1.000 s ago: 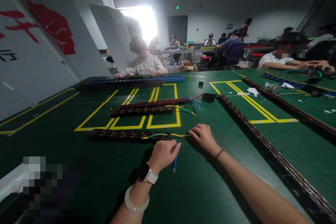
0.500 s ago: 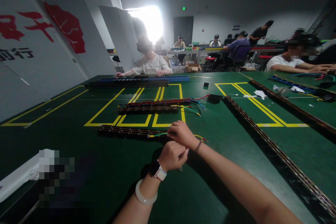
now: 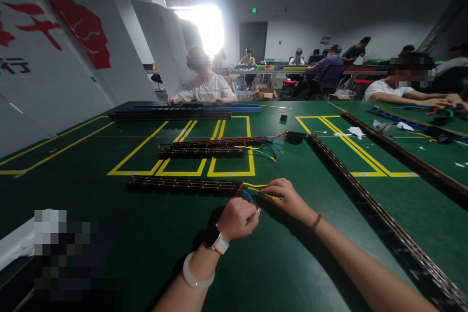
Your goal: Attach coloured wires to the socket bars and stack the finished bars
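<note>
On the green table (image 3: pixel 109 234), a long dark strip (image 3: pixel 183 185) lies just left of both hands, with coloured wires fanning from its right end. The left hand (image 3: pixel 237 218) is curled shut around the blue wire (image 3: pixel 248 198). Just to its right, the right hand (image 3: pixel 288 196) seems to pinch the yellow wire (image 3: pixel 256 186) with fingers together.

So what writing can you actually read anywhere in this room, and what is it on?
"行": black character on white left wall panel, partly cut off at the frame edge.
Large red brush characters, same panel: cropped, unreadable.
Small green lit sign above dark doorway: too small.
</note>
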`<state>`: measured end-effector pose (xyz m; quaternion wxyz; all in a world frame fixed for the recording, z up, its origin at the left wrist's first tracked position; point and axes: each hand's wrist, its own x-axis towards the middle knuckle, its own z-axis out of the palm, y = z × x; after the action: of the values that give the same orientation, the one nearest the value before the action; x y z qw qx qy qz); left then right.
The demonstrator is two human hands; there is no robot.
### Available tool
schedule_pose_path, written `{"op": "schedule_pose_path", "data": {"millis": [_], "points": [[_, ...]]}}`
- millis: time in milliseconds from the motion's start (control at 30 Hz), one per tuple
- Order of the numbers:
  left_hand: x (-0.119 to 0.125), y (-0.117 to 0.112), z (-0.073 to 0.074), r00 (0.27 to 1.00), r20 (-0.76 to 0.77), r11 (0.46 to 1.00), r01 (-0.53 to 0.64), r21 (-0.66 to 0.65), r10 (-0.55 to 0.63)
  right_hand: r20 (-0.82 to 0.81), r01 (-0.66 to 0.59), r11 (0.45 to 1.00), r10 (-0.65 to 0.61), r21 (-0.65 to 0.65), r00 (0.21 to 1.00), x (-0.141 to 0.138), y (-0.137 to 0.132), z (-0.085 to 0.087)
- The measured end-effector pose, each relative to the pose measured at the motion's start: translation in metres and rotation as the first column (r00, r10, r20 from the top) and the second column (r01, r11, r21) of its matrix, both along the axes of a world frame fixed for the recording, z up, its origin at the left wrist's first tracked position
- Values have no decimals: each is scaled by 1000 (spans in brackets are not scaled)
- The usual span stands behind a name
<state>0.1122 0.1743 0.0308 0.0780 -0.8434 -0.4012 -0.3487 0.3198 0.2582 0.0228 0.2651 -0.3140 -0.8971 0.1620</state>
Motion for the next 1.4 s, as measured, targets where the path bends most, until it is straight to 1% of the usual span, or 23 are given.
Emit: {"op": "schedule_pose_path", "data": {"millis": [100, 167, 267, 300, 367, 433, 500, 567, 633, 800, 933, 1067, 1267, 1400], "points": [[-1, 0, 0, 1000, 18, 1000, -8, 3, 8, 175, -97, 992, 82, 81, 981, 7, 8, 6], [-1, 0, 0, 1000, 28, 1000, -10, 9, 9, 229, -113, 989, 90, 90, 969, 4, 15, 15], [-1, 0, 1, 999, 33, 1000, -8, 22, 7, 194, -28, 997, 14, 72, 981, -17, 18, 31], [0, 0, 1, 999, 33, 1000, -8, 29, 7, 185, 8, 998, -20, 66, 982, -28, 16, 35], [-1, 0, 1, 999, 38, 999, -13, 50, 11, 221, 60, 996, -75, 72, 972, -53, 11, 41], [-1, 0, 1, 999, 47, 997, -13, 72, 10, 306, 76, 994, -98, 84, 947, -78, 6, 40], [-2, 0, 1, 999, 52, 997, -9, 80, 5, 400, 83, 992, -116, 99, 909, -99, 3, 35], [-3, 0, 2, 999, 52, 997, -14, 78, 10, 467, 91, 990, -133, 112, 874, -113, 2, 30], [-3, -1, 2, 998, 54, 996, -37, 80, 33, 493, 106, 988, -147, 110, 858, -121, 3, 26], [0, -1, 1, 997, 50, 994, -57, 97, 53, 471, 170, 980, -199, 103, 859, -127, 6, 28], [-2, 0, -1, 997, 42, 993, -65, 94, 61, 424, 193, 972, -234, 136, 875, -127, 19, 31], [-4, 2, -2, 995, 44, 993, -97, 66, 94, 405, 248, 957, -290, 153, 867, -125, 45, 29], [-4, 2, -2, 995, 37, 995, -89, 52, 87, 382, 354, 920, -393, 170, 837, -123, 91, 21], [-4, 3, -3, 995, 44, 994, -90, 60, 88, 382, 393, 906, -423, 159, 822, -126, 108, 16]]}}
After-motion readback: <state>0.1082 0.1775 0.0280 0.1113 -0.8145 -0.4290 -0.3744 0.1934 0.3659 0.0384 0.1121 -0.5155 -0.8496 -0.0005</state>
